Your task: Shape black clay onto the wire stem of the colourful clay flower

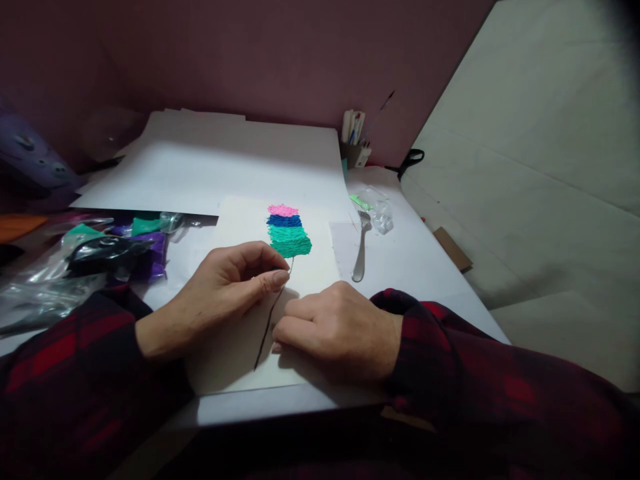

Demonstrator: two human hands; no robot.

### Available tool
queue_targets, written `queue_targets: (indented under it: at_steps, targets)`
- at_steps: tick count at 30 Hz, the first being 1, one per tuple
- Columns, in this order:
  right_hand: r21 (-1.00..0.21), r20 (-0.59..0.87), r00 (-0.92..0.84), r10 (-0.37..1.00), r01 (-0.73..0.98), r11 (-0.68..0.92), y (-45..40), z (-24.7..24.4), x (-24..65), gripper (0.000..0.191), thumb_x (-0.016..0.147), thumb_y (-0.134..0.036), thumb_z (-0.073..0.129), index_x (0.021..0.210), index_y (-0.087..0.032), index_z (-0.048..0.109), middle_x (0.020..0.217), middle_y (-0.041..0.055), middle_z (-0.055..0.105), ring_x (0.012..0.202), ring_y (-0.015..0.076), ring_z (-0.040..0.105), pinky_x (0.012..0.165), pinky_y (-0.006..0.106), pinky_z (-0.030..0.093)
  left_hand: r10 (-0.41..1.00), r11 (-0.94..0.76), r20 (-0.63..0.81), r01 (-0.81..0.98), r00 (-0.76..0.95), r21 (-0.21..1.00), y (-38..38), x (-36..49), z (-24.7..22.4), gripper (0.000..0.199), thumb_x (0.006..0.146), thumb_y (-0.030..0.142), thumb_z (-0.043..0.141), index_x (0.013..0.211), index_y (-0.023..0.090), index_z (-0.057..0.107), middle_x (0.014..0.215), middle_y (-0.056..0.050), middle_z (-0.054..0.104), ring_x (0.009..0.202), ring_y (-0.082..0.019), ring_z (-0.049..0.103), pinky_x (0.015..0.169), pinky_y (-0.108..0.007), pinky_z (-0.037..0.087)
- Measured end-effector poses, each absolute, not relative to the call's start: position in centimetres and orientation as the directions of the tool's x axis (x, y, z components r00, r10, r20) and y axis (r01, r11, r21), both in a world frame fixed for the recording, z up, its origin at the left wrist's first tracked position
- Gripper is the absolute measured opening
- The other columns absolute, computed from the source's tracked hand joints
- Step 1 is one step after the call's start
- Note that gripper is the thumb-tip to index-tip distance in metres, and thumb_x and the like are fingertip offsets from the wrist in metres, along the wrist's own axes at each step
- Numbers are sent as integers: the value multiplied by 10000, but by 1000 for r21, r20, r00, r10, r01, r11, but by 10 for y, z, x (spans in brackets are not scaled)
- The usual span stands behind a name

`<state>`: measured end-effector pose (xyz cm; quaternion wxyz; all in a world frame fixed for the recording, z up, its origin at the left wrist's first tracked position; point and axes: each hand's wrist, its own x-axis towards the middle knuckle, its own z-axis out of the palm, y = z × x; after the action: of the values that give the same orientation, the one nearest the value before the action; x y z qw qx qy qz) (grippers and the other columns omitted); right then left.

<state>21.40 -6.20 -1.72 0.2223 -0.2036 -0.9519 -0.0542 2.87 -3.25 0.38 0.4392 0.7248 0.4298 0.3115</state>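
A cream sheet point(235, 233) lies in front of me. On it is a textured patch of pink, dark blue and green modelling clay point(289, 237). A thin dark line point(265, 333) slants down the sheet from below the patch; whether it is drawn or a strand of clay I cannot tell. My left hand point(220, 287) is above the line's upper end, thumb and forefinger pinched, with a tiny dark bit barely showing between them. Right of the line, my right hand point(335, 330) rests on the sheet with its fingers curled in. Its fingertips are mostly hidden, along with anything in them.
A fork point(361, 247) lies right of the sheet, near crumpled clear plastic point(381, 213). Bags of coloured clay point(120, 253) are heaped at left. Large white sheets point(225, 157) lie at the back, beside a holder with pens point(354, 137). Scissors point(411, 160) sit at the table's right edge.
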Motion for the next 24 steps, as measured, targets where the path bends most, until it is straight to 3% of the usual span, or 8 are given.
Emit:
queue_targets:
  at_steps: [24]
  targets:
    - [28, 432, -826, 361, 413, 911, -62, -17, 214, 194, 901, -202, 511, 734, -148, 593, 637, -28, 575, 535, 98, 454, 433, 279, 222, 876, -313, 117, 367, 468, 876, -32, 29, 1, 98, 822, 248, 602, 824, 161, 647, 733, 8, 657, 680, -125, 570, 607, -226, 453]
